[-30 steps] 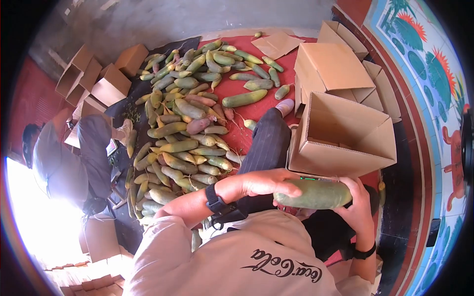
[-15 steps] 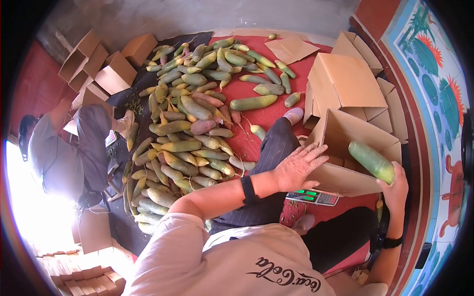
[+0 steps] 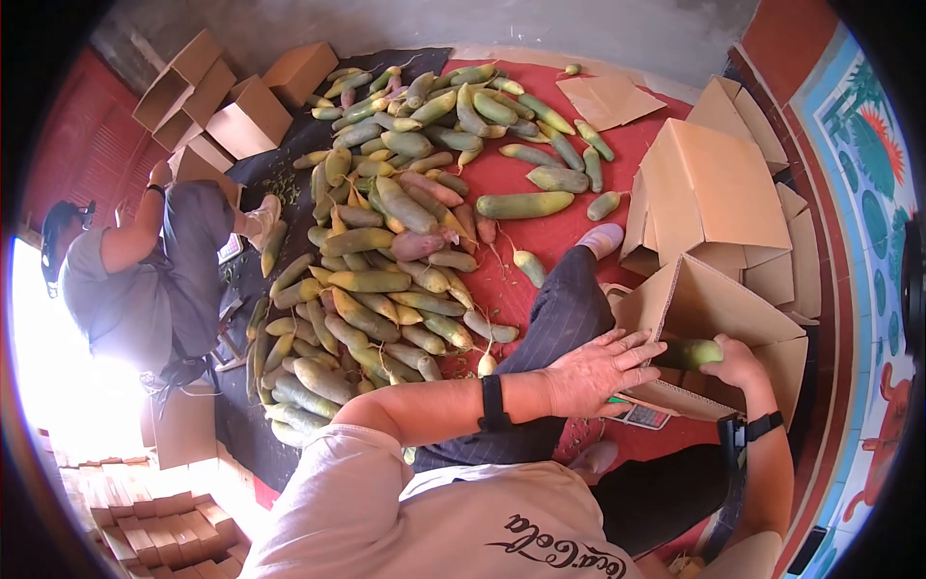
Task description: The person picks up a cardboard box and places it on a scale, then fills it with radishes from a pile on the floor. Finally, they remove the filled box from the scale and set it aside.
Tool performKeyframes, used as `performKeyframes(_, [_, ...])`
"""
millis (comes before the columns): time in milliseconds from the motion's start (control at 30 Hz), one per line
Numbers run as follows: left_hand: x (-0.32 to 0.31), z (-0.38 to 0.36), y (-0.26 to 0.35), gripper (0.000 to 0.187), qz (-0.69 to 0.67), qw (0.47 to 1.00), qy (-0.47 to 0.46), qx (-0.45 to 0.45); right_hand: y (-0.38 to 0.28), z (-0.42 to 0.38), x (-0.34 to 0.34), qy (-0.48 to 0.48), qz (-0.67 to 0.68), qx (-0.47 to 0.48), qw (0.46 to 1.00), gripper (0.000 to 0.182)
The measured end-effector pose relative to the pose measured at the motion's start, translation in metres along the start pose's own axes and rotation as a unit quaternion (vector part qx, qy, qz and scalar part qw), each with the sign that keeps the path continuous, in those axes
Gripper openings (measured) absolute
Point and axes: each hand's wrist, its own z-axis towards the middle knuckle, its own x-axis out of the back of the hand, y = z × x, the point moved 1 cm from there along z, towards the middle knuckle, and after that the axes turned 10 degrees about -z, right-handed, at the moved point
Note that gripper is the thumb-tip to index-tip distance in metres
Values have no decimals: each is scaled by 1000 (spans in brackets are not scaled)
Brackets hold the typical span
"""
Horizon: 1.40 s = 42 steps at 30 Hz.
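My right hand (image 3: 741, 365) is closed round one end of a green radish (image 3: 691, 353), which lies low inside an open cardboard box (image 3: 748, 314). My left hand (image 3: 606, 374) rests its spread fingers against the near left edge of that box and holds nothing. Beneath the left hand and the box, a scale (image 3: 644, 416) shows in part. To the left, a large heap of green and reddish radishes (image 3: 386, 251) covers the floor.
A co-worker (image 3: 145, 261) sits at the far left near open boxes (image 3: 249, 118). More cardboard boxes (image 3: 719, 183) stand behind mine. A flat cardboard piece (image 3: 608, 100) lies at the back. Folded cartons (image 3: 169, 529) are stacked at the lower left. A painted wall (image 3: 868, 193) borders the right.
My right hand has lowered the radish from the box's rim down into the box. My left hand has stayed at the box's edge. The whole view has shifted slightly, and the co-worker's arms have moved.
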Motion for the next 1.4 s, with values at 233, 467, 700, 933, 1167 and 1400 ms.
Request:
performKeyframes(233, [1, 3, 0, 58, -34, 999, 6, -1, -9, 18, -9, -68, 47, 38, 996, 49])
performKeyframes(467, [-3, 2, -1, 58, -38, 999, 11, -1, 24, 17, -31, 99, -43, 180, 978, 19])
performKeyframes(700, [-3, 0, 0, 63, 3, 1000, -3, -17, -5, -61, 8, 131, 141, 74, 979, 18])
performKeyframes(933, [19, -6, 2, 63, -110, 979, 173, -5, -14, -132, -19, 293, 148, 58, 943, 17])
performKeyframes(1167, [62, -62, -60, 42, 0, 942, 288, 175, 13, -171, -64, 493, 48, -64, 866, 26])
performKeyframes(1400, [84, -139, -188, 31, 85, 890, 288, 343, 43, -177, -121, 446, 47, -111, 887, 26])
